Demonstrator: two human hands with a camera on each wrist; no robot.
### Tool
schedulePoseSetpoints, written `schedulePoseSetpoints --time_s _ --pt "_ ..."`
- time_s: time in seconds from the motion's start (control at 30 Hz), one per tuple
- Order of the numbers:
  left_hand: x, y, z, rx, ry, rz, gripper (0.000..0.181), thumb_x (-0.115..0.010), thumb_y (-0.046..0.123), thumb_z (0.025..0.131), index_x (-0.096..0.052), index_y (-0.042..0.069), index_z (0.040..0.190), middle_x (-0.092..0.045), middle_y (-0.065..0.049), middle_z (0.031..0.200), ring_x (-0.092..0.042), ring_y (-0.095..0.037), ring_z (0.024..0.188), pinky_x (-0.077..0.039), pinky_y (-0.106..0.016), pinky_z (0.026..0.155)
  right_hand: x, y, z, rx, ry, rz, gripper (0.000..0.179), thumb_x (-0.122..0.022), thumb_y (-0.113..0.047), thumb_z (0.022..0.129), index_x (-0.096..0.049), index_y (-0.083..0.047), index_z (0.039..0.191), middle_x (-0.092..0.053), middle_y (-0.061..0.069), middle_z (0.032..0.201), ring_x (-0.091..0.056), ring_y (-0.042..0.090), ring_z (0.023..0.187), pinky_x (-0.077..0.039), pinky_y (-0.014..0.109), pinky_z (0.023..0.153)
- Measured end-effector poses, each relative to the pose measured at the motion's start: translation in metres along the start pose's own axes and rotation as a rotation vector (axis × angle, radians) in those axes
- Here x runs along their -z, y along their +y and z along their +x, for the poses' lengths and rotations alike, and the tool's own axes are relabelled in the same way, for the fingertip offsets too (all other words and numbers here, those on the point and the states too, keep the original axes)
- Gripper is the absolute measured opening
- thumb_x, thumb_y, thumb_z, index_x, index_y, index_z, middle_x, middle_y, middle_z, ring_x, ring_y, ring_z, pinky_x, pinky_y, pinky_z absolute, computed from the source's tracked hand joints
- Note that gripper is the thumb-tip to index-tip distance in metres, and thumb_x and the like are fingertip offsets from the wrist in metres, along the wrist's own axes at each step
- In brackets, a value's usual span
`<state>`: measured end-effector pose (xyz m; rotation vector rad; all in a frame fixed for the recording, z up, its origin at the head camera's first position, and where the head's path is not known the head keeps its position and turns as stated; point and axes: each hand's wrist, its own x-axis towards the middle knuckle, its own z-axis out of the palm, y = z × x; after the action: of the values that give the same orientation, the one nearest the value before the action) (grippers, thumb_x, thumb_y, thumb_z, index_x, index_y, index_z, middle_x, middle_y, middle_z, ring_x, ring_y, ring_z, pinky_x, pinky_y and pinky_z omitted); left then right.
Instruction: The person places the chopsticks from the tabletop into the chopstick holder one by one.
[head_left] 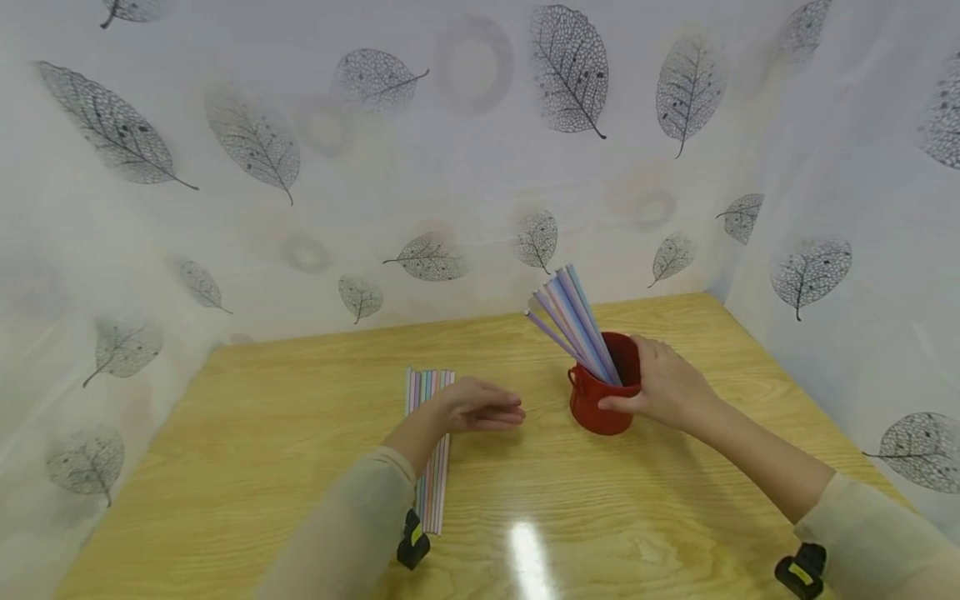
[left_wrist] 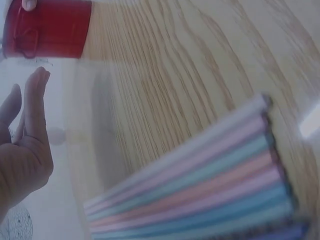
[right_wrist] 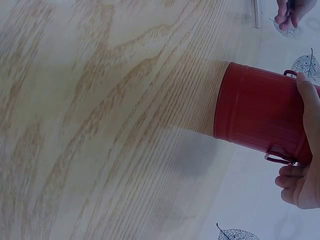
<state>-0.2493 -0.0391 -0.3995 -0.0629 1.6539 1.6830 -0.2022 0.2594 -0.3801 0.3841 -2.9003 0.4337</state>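
Note:
My right hand [head_left: 670, 386] grips the rim of a small red bucket [right_wrist: 262, 107], thumb on the near side and fingers round the far right side. A bundle of long thin pastel sticks [head_left: 573, 321] stands in the bucket, leaning left over its rim. Whether the bucket's base rests fully on the table cannot be told. My left hand [head_left: 480, 406] hovers left of the bucket with its fingers extended and holding nothing. Below that forearm lies a row of similar pastel sticks [left_wrist: 190, 185], side by side, partly hidden by the wrist in the head view.
The wooden table [head_left: 300, 467] meets a pale curtain [head_left: 465, 167] printed with dark leaves at the back, and more of it hangs at both sides. Light glares off the tabletop near the front. A black wrist device [head_left: 801, 571] sits by the right sleeve.

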Motion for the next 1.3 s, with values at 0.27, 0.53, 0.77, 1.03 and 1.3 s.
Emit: schedulePoseSetpoints --time_s 0.27,0.53,0.77,1.03,1.3 --pt "0.027 -0.005 -0.012 0.012 0.053 0.049 0.024 -0.062 0.007 0.09 -0.062 -0.006 0.11 -0.071 -0.015 0.089 -0.071 -0.02 0.077 -0.058 -0.037 0.085 0.001 -0.001 -0.001 0.001 -0.005 -0.012 0.113 -0.073 -0.067 0.065 -0.034 0.011 0.136 -0.052 0.032 0.124 -0.051 0.044 0.112 -0.052 0.059 0.088" --pt "0.055 -0.014 -0.019 0.017 0.13 0.128 0.028 -0.064 0.012 0.089 -0.063 -0.005 0.112 -0.072 -0.013 0.093 -0.07 -0.019 0.08 -0.061 -0.03 0.073 0.004 -0.002 -0.001 -0.009 -0.015 -0.014 0.114 -0.073 -0.067 0.065 -0.032 0.012 0.137 -0.05 0.033 0.126 -0.049 0.046 0.114 -0.05 0.059 0.09" --pt "0.086 -0.016 -0.03 0.028 0.209 0.105 0.021 -0.066 0.009 0.088 -0.066 -0.006 0.103 -0.072 -0.009 0.08 -0.069 -0.013 0.069 -0.06 -0.021 0.063 0.004 -0.004 -0.001 -0.01 -0.012 0.011 0.112 -0.074 -0.067 0.065 -0.034 0.011 0.136 -0.052 0.032 0.123 -0.051 0.044 0.11 -0.053 0.059 0.085" --pt "0.114 -0.022 -0.036 0.064 0.267 0.162 0.02 -0.065 0.017 0.09 -0.066 -0.002 0.096 -0.069 -0.005 0.075 -0.065 -0.009 0.064 -0.057 -0.017 0.059 0.003 -0.003 -0.002 -0.011 -0.008 0.025 0.11 -0.075 -0.065 0.066 -0.034 0.01 0.135 -0.051 0.031 0.124 -0.05 0.044 0.113 -0.051 0.059 0.088" --pt "0.13 -0.027 -0.044 0.088 0.371 0.287 0.03 -0.064 0.027 0.091 -0.064 -0.003 0.094 -0.065 -0.003 0.071 -0.062 -0.009 0.061 -0.058 -0.021 0.059 0.001 -0.003 0.001 -0.007 -0.013 0.032 0.11 -0.073 -0.066 0.066 -0.033 0.009 0.136 -0.052 0.03 0.122 -0.051 0.043 0.111 -0.053 0.058 0.085"
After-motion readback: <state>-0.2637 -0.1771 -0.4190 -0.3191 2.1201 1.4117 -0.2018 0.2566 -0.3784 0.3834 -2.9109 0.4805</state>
